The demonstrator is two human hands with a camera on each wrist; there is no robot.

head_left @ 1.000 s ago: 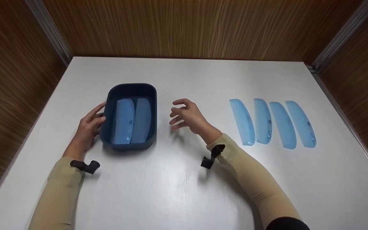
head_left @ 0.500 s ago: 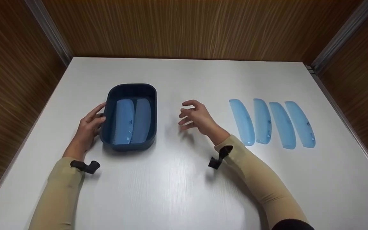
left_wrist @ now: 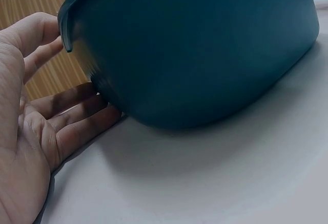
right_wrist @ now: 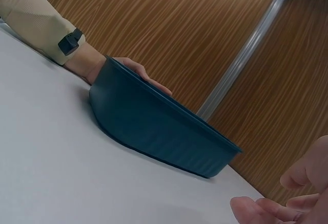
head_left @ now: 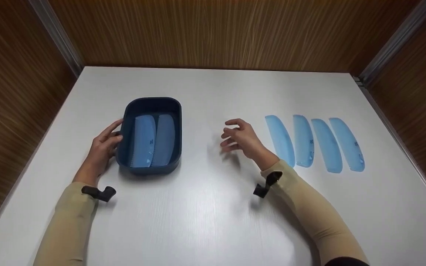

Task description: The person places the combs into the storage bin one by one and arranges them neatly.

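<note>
Head view, working from the near edge outward: two beige sleeves [head_left: 301, 207] with small black clips at the wrists lie over the white table [head_left: 205, 221]. Further out, the left hand [head_left: 102, 147] rests against the left wall of the dark blue tub [head_left: 178, 133], fingers nearly straight and spread along the wall, thumb up by the rim; the left wrist view shows the palm flat on the table with the fingertips tucked at the tub's base. Two combs in the tub [head_left: 152, 140] lie side by side along its length, teeth to the left. The right hand [head_left: 240, 138] hovers in mid-table between the tub and the row of four light blue combs [head_left: 314, 142] on the right, holding nothing, fingers loosely curled and apart; it is nearest the leftmost comb in that row.

These combs look like thin, stiff, light plastic, probably slick and lying flat against the table, so pinching one by its thick curved spine or lifting an end first seems the surest hold; the fine teeth would likely flex or snag. The tub looks rigid and light enough to slide unless steadied. Beyond the table stand wood-grain walls.
</note>
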